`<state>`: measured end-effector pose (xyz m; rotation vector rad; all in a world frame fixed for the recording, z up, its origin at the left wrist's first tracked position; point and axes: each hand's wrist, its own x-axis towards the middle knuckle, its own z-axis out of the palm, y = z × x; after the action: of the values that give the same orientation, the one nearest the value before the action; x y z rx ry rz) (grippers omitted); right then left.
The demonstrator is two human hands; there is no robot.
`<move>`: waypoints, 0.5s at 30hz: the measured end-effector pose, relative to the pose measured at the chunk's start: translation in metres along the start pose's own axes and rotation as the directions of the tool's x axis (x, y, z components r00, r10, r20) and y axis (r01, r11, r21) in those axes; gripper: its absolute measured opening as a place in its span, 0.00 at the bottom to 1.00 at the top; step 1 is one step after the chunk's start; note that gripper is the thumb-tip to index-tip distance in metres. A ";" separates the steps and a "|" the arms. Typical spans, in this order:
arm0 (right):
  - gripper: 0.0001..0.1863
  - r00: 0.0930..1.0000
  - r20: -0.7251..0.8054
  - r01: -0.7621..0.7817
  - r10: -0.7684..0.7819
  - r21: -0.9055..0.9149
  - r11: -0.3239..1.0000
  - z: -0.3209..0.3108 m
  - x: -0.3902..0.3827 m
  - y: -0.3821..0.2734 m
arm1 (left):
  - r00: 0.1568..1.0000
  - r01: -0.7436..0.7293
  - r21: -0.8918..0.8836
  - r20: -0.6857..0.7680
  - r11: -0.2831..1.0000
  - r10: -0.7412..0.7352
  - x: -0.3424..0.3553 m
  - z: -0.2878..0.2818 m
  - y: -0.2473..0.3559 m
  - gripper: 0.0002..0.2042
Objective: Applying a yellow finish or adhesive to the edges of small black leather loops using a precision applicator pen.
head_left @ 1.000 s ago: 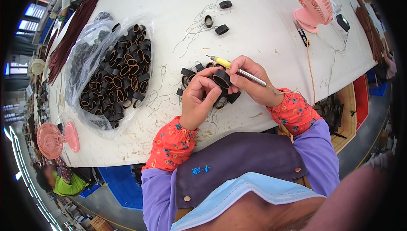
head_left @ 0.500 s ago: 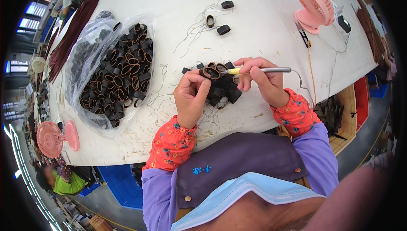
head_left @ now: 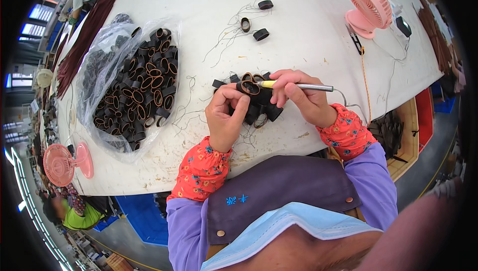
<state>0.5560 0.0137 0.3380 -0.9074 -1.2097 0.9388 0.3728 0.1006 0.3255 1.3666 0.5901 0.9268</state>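
My left hand [head_left: 225, 119] pinches a black leather loop [head_left: 247, 88] with a brown inner edge. Between the fingers of my right hand [head_left: 304, 99] is a pen-shaped corded tool [head_left: 319, 88], with a silver handle and a yellow front part. Its front end meets the held loop at the loop's right side; the exact tip is too small to make out. Under and behind both hands lies a small pile of black loops [head_left: 272, 112] with loose threads.
A clear plastic bag [head_left: 89, 121] full of black loops lies open on the left of the white table [head_left: 294, 22]. Several single loops [head_left: 261, 34] lie ahead. Pink fans [head_left: 367, 4] stand right and left; thread snips [head_left: 356, 42] lie near the right one. Co-workers are at the left.
The pen-shaped tool and my right hand have moved a little left, with the handle's back end lower. My left hand has shifted slightly, still pinching the loop.
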 end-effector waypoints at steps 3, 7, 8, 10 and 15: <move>0.11 0.996 0.056 0.076 -0.070 -0.108 0.991 -0.001 0.001 0.004 | 1.000 0.011 0.008 -0.003 1.000 -0.011 -0.001 0.001 0.001 0.03; 0.09 0.993 0.065 0.112 -0.101 -0.198 0.974 0.003 0.003 0.001 | 1.000 0.024 0.028 0.017 0.999 -0.025 -0.002 0.000 -0.001 0.04; 0.09 0.992 0.065 0.116 -0.104 -0.217 0.969 0.003 0.003 0.000 | 1.000 0.025 0.036 0.016 0.999 -0.026 -0.002 0.000 -0.001 0.04; 0.09 0.992 0.065 0.119 -0.106 -0.236 0.964 0.004 0.003 0.000 | 1.000 0.025 0.040 0.018 0.999 -0.026 -0.002 -0.001 -0.001 0.04; 0.08 0.989 0.084 0.140 -0.121 -0.275 0.951 0.000 0.003 0.001 | 0.999 0.025 0.059 0.018 0.998 -0.026 -0.002 -0.001 0.000 0.04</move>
<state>0.5557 0.0165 0.3382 -1.0108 -1.4672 0.7062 0.3712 0.0991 0.3255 1.4160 0.6235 0.8810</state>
